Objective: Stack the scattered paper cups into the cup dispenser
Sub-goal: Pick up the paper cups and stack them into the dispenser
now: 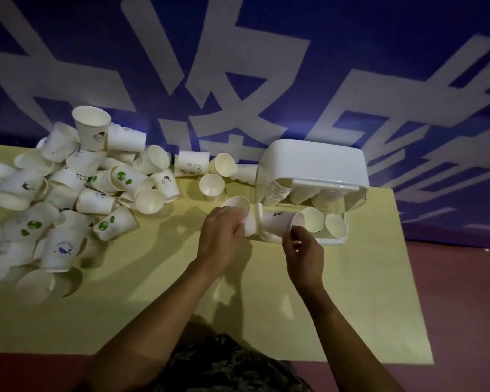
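A white cup dispenser [314, 162] with a clear front stands at the table's far right; stacks of cups show inside it. My left hand [219, 236] grips a white paper cup [242, 209] just left of the dispenser's base. My right hand [303, 250] pinches the rim of another paper cup [279, 222], which lies tilted at the dispenser's lower opening. Two more cups [334, 226] sit in that lower opening, mouths toward me. A big heap of scattered paper cups [68, 188] covers the table's left side.
The yellow table [266, 306] ends at a right edge near the dispenser. A few loose cups [211, 186] lie between heap and dispenser. A blue wall with large pale characters [238, 80] rises behind. Red floor lies to the right.
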{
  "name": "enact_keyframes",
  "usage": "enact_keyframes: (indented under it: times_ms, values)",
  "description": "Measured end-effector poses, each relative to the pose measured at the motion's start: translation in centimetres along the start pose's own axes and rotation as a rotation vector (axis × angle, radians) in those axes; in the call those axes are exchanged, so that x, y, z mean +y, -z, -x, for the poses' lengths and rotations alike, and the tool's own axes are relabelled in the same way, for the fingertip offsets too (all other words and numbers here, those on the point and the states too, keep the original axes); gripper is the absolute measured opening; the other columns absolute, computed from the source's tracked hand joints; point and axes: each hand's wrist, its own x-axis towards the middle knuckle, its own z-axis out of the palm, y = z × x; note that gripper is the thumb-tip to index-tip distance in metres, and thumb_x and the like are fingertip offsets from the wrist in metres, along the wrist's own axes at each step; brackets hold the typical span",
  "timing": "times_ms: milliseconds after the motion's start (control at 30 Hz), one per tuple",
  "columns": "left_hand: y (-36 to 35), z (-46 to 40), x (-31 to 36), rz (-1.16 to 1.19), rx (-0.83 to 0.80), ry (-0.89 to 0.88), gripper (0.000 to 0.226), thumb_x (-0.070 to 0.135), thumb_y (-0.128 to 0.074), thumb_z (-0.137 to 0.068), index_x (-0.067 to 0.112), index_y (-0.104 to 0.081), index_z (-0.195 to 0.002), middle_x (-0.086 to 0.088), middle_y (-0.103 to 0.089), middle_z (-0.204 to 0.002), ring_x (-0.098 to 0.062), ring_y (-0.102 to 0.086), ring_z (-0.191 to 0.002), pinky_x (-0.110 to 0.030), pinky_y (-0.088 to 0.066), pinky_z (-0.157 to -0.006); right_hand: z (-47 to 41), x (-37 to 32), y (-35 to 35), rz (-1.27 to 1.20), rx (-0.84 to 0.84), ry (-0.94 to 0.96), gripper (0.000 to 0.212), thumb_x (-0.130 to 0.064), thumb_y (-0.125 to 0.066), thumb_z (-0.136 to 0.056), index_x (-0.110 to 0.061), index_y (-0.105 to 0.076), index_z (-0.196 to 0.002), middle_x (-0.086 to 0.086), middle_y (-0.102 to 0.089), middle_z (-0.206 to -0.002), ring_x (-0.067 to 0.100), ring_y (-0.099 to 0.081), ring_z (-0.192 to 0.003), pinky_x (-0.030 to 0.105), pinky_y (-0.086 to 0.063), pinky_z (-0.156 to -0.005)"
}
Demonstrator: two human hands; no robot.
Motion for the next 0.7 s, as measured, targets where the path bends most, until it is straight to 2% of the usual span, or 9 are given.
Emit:
enact_keyframes:
  times_ms: [133, 233, 333, 467, 600, 700]
  values:
    - [-3.3, -0.7, 4.6, -0.043, -0.016, -0.094, 0.017, 0.004, -0.07, -0.074, 0.016, -0.069, -0.087, 0.003, -0.068, -0.08, -0.018, -0.057, -0.074, -0.032, -0.049, -0.064, -1.0, 3.7, 4.7, 0.059, 0.107, 0.049, 0.004, -0.012, -0.063, -0.09, -0.012, -0.067, -0.088, 0.001, -0.07, -0.082, 0.02, -0.065, -0.078, 0.031, -0.05, -0.065]
    - [-6.1, -1.0, 7.0, -0.044, -0.041, -0.098, 0.011, 0.007, -0.067, -0.077, 0.014, -0.068, -0.085, 0.003, -0.066, -0.083, -0.02, -0.055, -0.078, -0.036, -0.049, -0.064, -1.9, 6.3, 7.4, 0.094, 0.167, 0.041, 0.014, -0.011, -0.062, -0.092, -0.009, -0.071, -0.103, 0.007, -0.072, -0.097, 0.026, -0.064, -0.09, 0.027, -0.047, -0.076]
    - [-8.7, -1.4, 8.9, -0.021, -0.081, -0.117, 0.007, 0.009, -0.065, -0.082, 0.013, -0.067, -0.088, 0.001, -0.065, -0.089, -0.019, -0.055, -0.083, -0.035, -0.049, -0.065, -3.0, 8.4, 9.5, 0.178, 0.183, 0.069, 0.015, -0.012, -0.06, -0.094, -0.011, -0.07, -0.105, 0.007, -0.071, -0.099, 0.029, -0.062, -0.094, 0.027, -0.046, -0.074]
    - [-11.2, -2.1, 10.7, 0.002, -0.129, -0.125, 0.009, 0.01, -0.063, -0.086, 0.01, -0.069, -0.092, -0.003, -0.065, -0.095, -0.022, -0.057, -0.087, -0.036, -0.049, -0.071, -4.6, 10.5, 11.0, 0.248, 0.123, 0.085, 0.014, -0.01, -0.061, -0.093, -0.008, -0.07, -0.104, 0.01, -0.071, -0.099, 0.031, -0.059, -0.098, 0.028, -0.044, -0.07]
    - [-13.1, -3.0, 11.6, -0.07, -0.207, -0.104, 0.015, 0.012, -0.059, -0.09, 0.01, -0.071, -0.1, -0.004, -0.063, -0.099, -0.021, -0.056, -0.094, -0.036, -0.049, -0.078, -5.9, 11.8, 11.2, 0.324, -0.001, 0.098, 0.011, -0.007, -0.058, -0.092, -0.005, -0.068, -0.089, 0.01, -0.069, -0.09, 0.03, -0.056, -0.094, 0.035, -0.05, -0.062]
    - [-14.4, -3.7, 12.0, -0.14, -0.297, -0.089, 0.02, 0.012, -0.057, -0.092, 0.011, -0.071, -0.106, -0.004, -0.063, -0.104, -0.022, -0.054, -0.1, -0.036, -0.049, -0.084, -6.9, 12.7, 10.8, 0.36, -0.1, 0.114, 0.019, -0.008, -0.054, -0.093, -0.008, -0.064, -0.078, 0.008, -0.067, -0.081, 0.031, -0.055, -0.087, 0.035, -0.046, -0.057]
